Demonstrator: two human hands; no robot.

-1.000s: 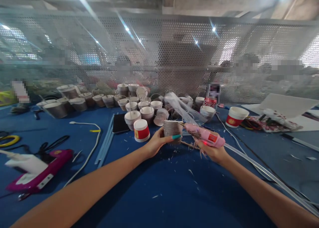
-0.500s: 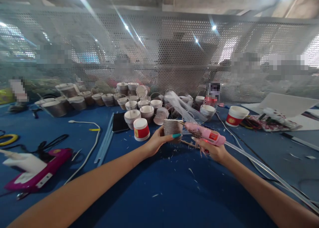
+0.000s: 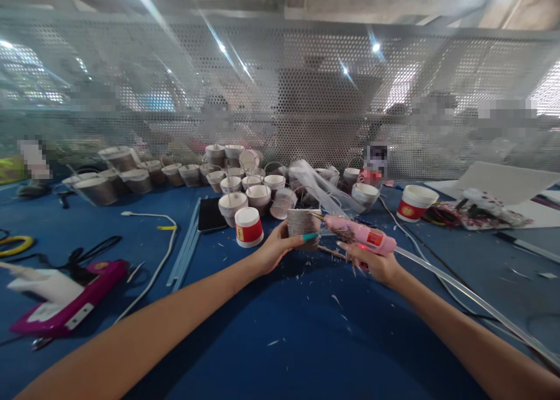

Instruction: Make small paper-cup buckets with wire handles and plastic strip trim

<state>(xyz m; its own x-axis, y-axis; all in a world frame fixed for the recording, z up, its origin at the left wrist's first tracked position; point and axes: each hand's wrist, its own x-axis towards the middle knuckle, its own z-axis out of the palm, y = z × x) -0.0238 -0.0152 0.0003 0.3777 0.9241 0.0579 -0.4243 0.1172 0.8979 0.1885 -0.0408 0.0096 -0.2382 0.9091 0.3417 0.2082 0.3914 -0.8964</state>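
Observation:
Gripped in my left hand [image 3: 280, 247] is a small cup wrapped in grey-brown cord [image 3: 301, 222], held a little above the blue table. The thumb, with a teal nail, lies across its near side. My right hand [image 3: 378, 264] is closed round the handle of a pink glue gun [image 3: 361, 234], which has a clear glue stick [image 3: 464, 298] running out of its back. The gun's nozzle touches or nearly touches the cup's upper right edge; I cannot tell which. Just left of the cup stands an upturned red and white paper cup [image 3: 249, 227].
Several cord-wrapped cups [image 3: 233, 206] crowd the back of the table. A phone [image 3: 213, 215] and glue sticks [image 3: 186, 245] lie left. Further left sits a magenta power strip [image 3: 70, 301]. Stacked paper cups [image 3: 416, 203] stand right, near a white cable. A perforated screen [image 3: 324, 97] rises behind.
Almost nothing differs. Both hands keep their hold on the cup and the glue gun, and the nozzle stays at the cup's upper edge. The view has shifted very slightly.

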